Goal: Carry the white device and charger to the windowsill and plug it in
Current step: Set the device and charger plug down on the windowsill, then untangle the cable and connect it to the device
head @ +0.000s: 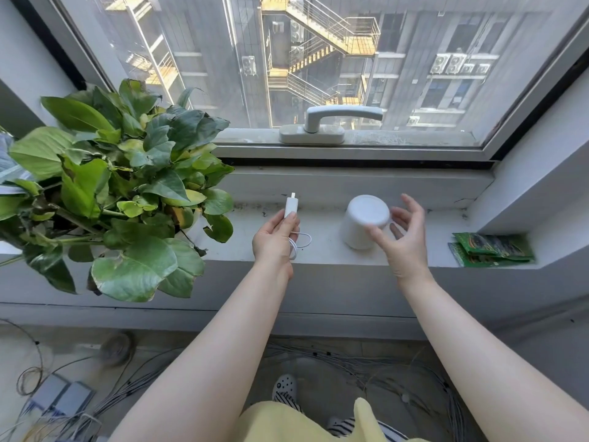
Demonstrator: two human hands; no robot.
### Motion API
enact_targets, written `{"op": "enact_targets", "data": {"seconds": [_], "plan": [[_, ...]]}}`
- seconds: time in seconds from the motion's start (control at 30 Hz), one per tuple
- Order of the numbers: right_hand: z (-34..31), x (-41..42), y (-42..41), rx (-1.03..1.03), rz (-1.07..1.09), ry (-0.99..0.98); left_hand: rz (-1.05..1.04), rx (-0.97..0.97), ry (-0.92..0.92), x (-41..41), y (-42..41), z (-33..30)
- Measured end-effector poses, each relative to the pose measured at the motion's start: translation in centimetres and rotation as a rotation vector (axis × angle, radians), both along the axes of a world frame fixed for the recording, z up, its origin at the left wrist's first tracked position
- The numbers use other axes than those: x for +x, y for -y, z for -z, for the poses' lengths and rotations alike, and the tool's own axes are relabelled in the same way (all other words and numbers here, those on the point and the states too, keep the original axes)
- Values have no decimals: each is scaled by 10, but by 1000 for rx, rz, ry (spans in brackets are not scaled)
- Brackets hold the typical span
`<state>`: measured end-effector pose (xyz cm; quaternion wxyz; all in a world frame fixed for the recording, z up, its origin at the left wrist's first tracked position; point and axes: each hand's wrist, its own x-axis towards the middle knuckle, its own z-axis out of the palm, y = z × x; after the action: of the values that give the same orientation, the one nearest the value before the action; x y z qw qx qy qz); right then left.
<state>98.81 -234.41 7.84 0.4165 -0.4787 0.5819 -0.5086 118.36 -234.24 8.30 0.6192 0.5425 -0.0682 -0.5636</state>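
Note:
The white device [363, 223], a short round cylinder, stands on the windowsill [325, 247] right of centre. My right hand [401, 237] hovers at its right side with fingers spread, close to it but not gripping. My left hand [275, 239] is shut on the white charger [291, 206], a slim plug block pointing up toward the window with its metal tip on top. The charger's thin white cable [301, 242] loops out below my left palm over the sill.
A large leafy potted plant [121, 189] fills the sill's left end, close to my left hand. Green packets [492, 248] lie at the right end by the wall. A window handle [334, 121] sits above. Tangled cables [366, 365] cover the floor below.

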Motion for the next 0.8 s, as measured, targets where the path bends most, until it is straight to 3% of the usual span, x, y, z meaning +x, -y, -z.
{"op": "enact_targets", "data": {"seconds": [0.1,0.23,0.33,0.6,0.8], "plan": [[-23,16,-21,-161,164,-52,1,-20,-82,0,-1,-7],[-32,55,-32,-97,-167,-119,72,-59,-299,-1,-1,-19],[-28,80,-29,35,-248,-71,149,-107,-382,-3,-4,-25],[-31,93,-18,189,-167,-25,209,-115,-358,4,-8,-26],[-34,97,-13,315,-312,1,264,-97,-316,8,-10,-27]]}}
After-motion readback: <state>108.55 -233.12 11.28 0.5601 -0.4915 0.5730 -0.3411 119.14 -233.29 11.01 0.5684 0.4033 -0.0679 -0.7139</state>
